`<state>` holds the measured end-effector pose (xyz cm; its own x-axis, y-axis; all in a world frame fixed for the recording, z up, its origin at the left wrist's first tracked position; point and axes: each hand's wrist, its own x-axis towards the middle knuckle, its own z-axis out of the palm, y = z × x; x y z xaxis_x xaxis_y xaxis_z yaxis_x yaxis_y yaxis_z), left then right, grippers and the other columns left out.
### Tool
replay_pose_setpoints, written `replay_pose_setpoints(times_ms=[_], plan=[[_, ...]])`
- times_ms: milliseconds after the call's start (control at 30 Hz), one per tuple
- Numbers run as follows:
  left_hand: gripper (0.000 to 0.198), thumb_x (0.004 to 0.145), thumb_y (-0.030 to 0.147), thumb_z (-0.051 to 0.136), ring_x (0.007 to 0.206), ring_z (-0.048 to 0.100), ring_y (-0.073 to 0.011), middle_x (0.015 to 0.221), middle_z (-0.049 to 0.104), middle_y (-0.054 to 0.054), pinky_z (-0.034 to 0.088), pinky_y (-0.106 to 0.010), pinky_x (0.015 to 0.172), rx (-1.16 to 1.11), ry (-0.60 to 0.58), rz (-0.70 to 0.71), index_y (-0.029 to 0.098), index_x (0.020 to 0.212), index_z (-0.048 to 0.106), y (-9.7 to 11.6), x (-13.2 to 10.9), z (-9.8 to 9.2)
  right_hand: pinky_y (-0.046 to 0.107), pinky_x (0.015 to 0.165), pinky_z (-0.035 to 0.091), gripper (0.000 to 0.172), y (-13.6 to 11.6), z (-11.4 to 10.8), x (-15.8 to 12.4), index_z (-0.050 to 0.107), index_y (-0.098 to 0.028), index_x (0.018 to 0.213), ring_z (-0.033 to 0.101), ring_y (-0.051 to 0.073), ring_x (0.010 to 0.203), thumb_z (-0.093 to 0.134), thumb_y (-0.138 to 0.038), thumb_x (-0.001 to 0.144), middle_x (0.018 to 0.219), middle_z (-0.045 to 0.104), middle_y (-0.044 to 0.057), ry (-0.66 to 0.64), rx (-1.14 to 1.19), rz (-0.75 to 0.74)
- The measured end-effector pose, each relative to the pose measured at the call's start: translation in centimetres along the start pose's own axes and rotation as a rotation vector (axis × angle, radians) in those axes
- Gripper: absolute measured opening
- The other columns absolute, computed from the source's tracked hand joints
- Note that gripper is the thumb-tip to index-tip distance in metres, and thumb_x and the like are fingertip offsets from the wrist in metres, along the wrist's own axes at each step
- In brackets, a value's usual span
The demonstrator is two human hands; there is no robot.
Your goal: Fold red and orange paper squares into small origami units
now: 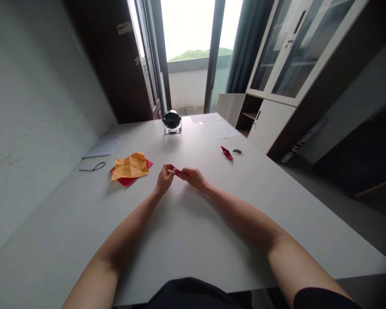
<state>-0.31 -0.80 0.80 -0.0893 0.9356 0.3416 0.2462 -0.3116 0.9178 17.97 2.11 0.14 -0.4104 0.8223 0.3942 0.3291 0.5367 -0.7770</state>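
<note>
Over the middle of the white table (186,240), a small piece of folded red paper (179,173) is held between my two hands. My left hand (165,177) pinches its left end, thumb on the near side. At the other end, my right hand (194,177) grips it with closed fingers. The fingers cover much of the paper, so its full shape is hidden. Off to the right lies a folded red paper boat (227,152). A creased orange paper sheet (130,166) rests on red paper (127,182) to the left of my hands.
A roll of tape (237,152) lies beside the boat. Behind my hands stands a small round device on a metal stand (172,122). A black cable tie (93,167) and white papers (103,146) are at the left; more sheets (206,118) lie at the back.
</note>
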Motion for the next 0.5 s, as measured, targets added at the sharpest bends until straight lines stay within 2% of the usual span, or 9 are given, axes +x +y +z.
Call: replay_pose_setpoints(times_ms=[133,233,333,500], plan=[[0.021,0.083,0.040,0.067,0.068,0.052,-0.0138,0.077,0.059,-0.002,0.042,-0.025,0.065,0.122,-0.047,0.113,0.019,0.080,0.065,0.5,-0.2,-0.2,0.025,0.057,0.039,0.036,0.2,0.5,0.2,0.061,-0.019,0.073,0.050,0.013,0.058,0.059,-0.053,0.084,0.062,0.059,-0.001,-0.043,0.272,0.071],[0.022,0.085,0.040,0.065,0.069,0.054,-0.0147,0.077,0.062,-0.002,0.042,-0.025,0.066,0.093,-0.068,0.107,0.018,0.083,0.068,0.4,-0.2,-0.3,0.026,0.058,0.042,0.034,0.1,0.5,0.3,0.061,-0.018,0.080,0.054,0.013,0.060,0.062,-0.053,0.081,0.067,0.062,0.000,-0.139,0.429,0.111],[0.026,0.085,0.043,0.063,0.067,0.055,-0.0148,0.075,0.064,-0.001,0.043,-0.025,0.064,0.056,-0.088,0.069,0.017,0.087,0.068,-0.1,-0.1,-0.1,0.025,0.057,0.042,0.033,-0.3,0.3,0.3,0.062,-0.017,0.085,0.053,0.012,0.058,0.065,-0.049,0.079,0.069,0.063,0.001,-0.216,0.405,0.154],[0.037,0.086,0.049,0.060,0.062,0.055,-0.0147,0.067,0.063,-0.001,0.040,-0.024,0.058,0.091,-0.107,0.024,0.014,0.078,0.068,-0.9,0.1,0.0,0.024,0.058,0.039,0.031,-0.8,-0.2,0.2,0.064,-0.014,0.083,0.051,0.011,0.059,0.065,-0.045,0.080,0.065,0.059,-0.001,-0.260,0.326,0.129]])
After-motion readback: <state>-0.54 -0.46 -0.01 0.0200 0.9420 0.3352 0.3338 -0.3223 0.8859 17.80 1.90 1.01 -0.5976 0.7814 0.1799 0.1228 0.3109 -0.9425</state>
